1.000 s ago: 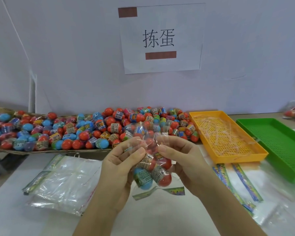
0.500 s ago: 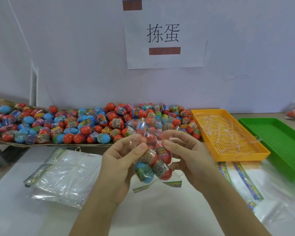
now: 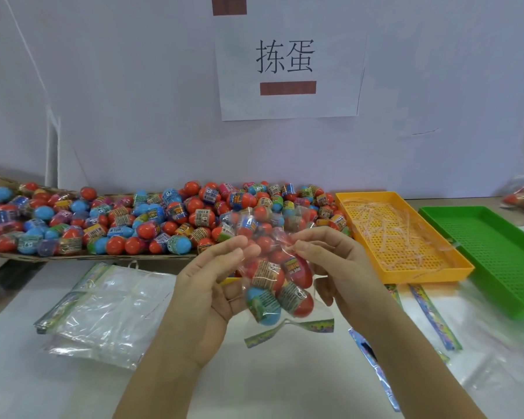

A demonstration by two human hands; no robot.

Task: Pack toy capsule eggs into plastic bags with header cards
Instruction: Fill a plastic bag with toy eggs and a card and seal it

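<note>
head view: a clear plastic bag [image 3: 270, 267] hangs in the air between both hands, above the desk [image 3: 285, 382] and in front of the heap of loose eggs [image 3: 133, 219]. the left hand [image 3: 212, 285] and right hand [image 3: 339, 267] each pinch the film at the bag's upper end, with the left fingers [image 3: 236, 252] and right fingers [image 3: 312, 240] closed on the plastic. several capsule eggs [image 3: 295, 297] sit low inside the bag, and the header card [image 3: 291, 328] curls along the bottom edge.

the likely trouble is slippery film. the eggs' weight pulls down on two small pinches, so if one slips, the mouth could gape and eggs could tumble out and roll. pulling the two sides apart too hard could stretch or tear the plastic. the empty bags [image 3: 103, 309] and the orange tray [image 3: 400, 237] lie close enough to catch strays.
</note>
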